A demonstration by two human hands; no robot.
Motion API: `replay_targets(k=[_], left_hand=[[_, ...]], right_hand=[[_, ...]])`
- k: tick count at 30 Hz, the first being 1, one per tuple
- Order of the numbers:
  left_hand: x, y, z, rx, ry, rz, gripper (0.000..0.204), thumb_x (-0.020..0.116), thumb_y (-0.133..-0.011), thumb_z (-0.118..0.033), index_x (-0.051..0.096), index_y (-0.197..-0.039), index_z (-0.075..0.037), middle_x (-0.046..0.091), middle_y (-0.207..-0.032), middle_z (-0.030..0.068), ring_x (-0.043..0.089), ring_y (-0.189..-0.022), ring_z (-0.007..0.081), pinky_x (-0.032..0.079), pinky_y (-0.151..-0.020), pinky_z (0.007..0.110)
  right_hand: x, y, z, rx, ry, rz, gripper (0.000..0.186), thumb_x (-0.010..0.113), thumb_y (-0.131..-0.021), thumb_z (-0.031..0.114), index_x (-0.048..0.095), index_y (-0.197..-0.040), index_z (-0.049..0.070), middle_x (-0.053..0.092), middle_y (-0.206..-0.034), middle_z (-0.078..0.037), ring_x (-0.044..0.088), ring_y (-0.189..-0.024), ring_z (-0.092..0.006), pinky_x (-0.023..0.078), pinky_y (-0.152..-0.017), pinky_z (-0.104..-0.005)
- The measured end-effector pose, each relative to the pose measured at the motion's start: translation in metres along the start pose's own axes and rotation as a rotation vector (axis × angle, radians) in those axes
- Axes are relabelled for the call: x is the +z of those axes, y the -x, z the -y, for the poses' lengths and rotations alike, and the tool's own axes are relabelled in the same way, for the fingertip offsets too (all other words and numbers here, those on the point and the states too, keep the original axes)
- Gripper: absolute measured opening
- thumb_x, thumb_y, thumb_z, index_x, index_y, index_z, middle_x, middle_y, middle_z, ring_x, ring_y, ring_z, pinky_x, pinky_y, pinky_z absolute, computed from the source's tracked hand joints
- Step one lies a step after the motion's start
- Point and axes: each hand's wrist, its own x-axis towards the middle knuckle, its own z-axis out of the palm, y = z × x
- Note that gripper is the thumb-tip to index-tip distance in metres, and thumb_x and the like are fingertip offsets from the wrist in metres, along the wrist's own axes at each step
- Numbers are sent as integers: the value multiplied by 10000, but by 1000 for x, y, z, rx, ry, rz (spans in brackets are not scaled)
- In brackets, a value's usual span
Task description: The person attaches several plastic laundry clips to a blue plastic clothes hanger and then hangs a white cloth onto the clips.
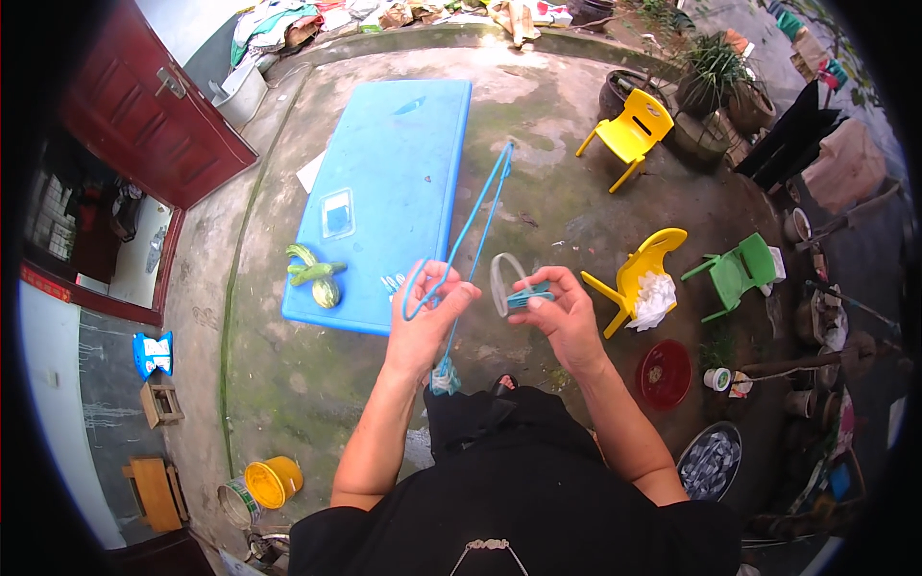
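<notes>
My left hand (423, 322) is closed round a thin blue wire frame (478, 206) that looks like a clothes hanger. Its long narrow end points away over the ground, and a curved part loops by my fingers. Lower down, a pale blue and white bundle (444, 377) is on the frame, too small to make out. In my right hand (565, 322), pinched between thumb and fingers, are a translucent whitish ring (497, 286) and some blue strips (528, 296). Both hands are raised in front of my body, a short gap apart.
Left ahead stands a blue table (389, 182) with green gourds (327, 292) and a clear square container (337, 213). To the right are yellow chairs (636, 130), a green chair (740, 271), a red basin (664, 374) and a basin of grey pieces (711, 463). Yellow bucket (273, 482) lies lower left.
</notes>
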Motion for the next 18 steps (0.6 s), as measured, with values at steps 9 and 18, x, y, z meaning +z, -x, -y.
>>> replay_targets(k=[9, 18], left_hand=[[-5, -7, -8, 18, 63, 50, 180, 522, -942, -204, 558, -1015, -44, 628, -695, 65, 287, -390, 1, 196, -363, 186], [-7, -7, -1, -11, -140, 11, 185, 533, -936, -224, 614, -1014, -77, 623, -727, -24, 343, -447, -18, 224, -386, 168]], right_hand=[[-30, -10, -70, 273, -166, -287, 276, 572, -874, 103, 532, -1106, -41, 619, -923, -131, 653, -796, -231, 555, -742, -332], [-7, -11, -34, 321, -17, 33, 349, 580, -851, 71, 545, -1180, -42, 617, -1004, -101, 621, -843, -166, 530, -723, -294]])
